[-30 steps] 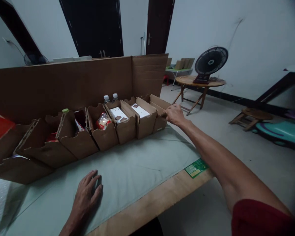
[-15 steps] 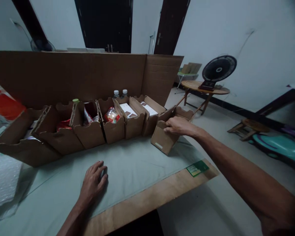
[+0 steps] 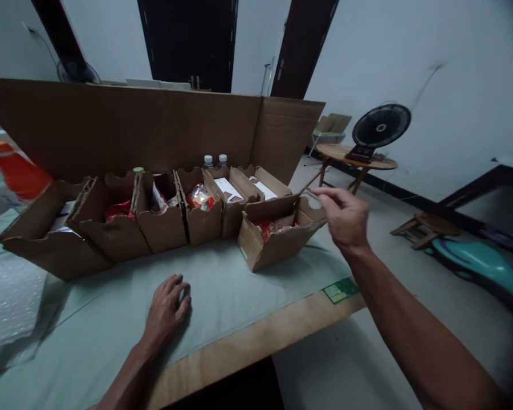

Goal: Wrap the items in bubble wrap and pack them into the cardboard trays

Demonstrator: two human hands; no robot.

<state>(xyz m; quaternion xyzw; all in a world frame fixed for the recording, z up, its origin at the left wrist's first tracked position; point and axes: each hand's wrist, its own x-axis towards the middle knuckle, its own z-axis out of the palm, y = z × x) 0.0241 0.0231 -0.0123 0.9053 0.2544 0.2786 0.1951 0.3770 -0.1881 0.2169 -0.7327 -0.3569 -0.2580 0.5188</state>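
Observation:
My right hand (image 3: 344,219) is at the right end of an open cardboard bin (image 3: 282,245), its fingers closed at that end's rim. The fingertips partly hide behind the hand. Inside this bin lie red packages (image 3: 273,225). It sits at an angle on the cloth-covered table (image 3: 222,290), in front of the row's right end. My left hand (image 3: 167,302) rests on the cloth with nothing in it, fingers loosely bent and thumb apart.
Several cardboard bins (image 3: 162,230) stand in a row, holding red packets (image 3: 118,210) and white boxes (image 3: 228,191). A tall cardboard panel (image 3: 154,125) rises behind them. Bubble wrap (image 3: 12,307) and an orange-capped bottle (image 3: 21,173) are at left. A fan (image 3: 381,126) stands beyond.
The bin at the right has turned, so its long side and red contents now show. My right hand has moved from its near end to its right end. My left hand stays put.

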